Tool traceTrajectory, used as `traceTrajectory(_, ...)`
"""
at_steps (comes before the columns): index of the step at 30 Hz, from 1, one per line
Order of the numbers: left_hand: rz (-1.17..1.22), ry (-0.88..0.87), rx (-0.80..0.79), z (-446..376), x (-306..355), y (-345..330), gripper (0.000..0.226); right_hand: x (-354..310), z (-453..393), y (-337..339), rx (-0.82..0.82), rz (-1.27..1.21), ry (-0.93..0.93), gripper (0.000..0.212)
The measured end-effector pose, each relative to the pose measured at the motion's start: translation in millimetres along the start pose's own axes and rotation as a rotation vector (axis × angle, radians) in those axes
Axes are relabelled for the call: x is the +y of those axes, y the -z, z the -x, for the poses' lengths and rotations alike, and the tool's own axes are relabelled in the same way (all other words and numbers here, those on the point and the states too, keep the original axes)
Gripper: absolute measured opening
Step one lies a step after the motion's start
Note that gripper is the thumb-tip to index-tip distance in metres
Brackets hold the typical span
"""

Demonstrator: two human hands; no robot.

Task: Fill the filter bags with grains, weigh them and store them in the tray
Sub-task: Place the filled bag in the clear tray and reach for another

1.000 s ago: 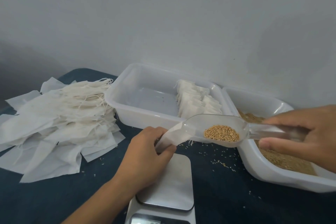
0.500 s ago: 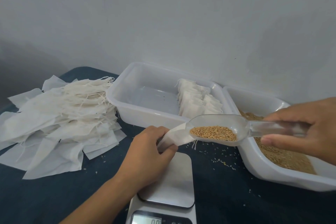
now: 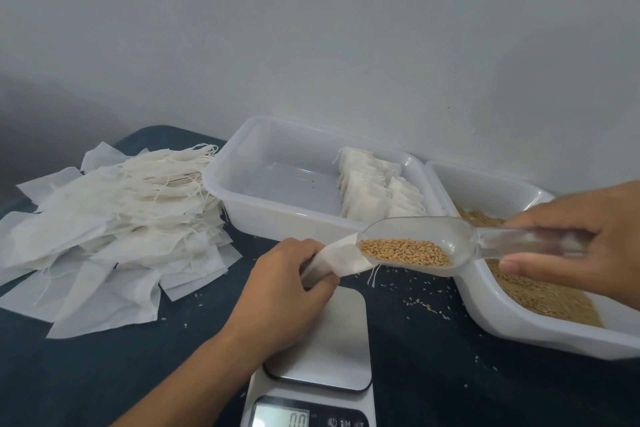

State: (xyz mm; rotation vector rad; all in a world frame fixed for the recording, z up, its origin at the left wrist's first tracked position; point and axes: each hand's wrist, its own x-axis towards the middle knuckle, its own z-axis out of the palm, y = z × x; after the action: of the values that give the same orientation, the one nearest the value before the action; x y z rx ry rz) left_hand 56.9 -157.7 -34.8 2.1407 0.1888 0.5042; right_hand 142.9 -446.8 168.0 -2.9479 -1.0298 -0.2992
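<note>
My left hand (image 3: 287, 282) grips a white filter bag (image 3: 341, 258) above the scale, its mouth turned to the right. My right hand (image 3: 575, 239) holds the handle of a clear plastic scoop (image 3: 450, 236) whose lip sits inside the bag's mouth. Brown grains (image 3: 405, 251) lie in the scoop's front half, close to the bag. The digital scale (image 3: 332, 354) stands below with a bare platform and a display reading 0.0. A white tray (image 3: 242, 198) behind holds several filled bags (image 3: 377, 191) at its right end. A second white tray (image 3: 512, 322) at the right holds loose grain.
A loose heap of empty filter bags with strings (image 3: 114, 229) covers the left of the dark blue table. Spilled grains (image 3: 426, 305) lie scattered between the scale and the grain tray. A pale wall rises right behind the trays.
The scoop has tipped toward the bag and the grains have slid forward to its lip. The bag's mouth now wraps the scoop's tip.
</note>
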Motion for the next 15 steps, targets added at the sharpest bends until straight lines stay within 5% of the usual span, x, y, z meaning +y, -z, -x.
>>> traceTrajectory(15, 0.008, 0.001, -0.006, 0.4, -2.2, -0.4, 0.012, 0.4, 4.7, -2.0, -0.014, -0.006, -0.041, 0.034)
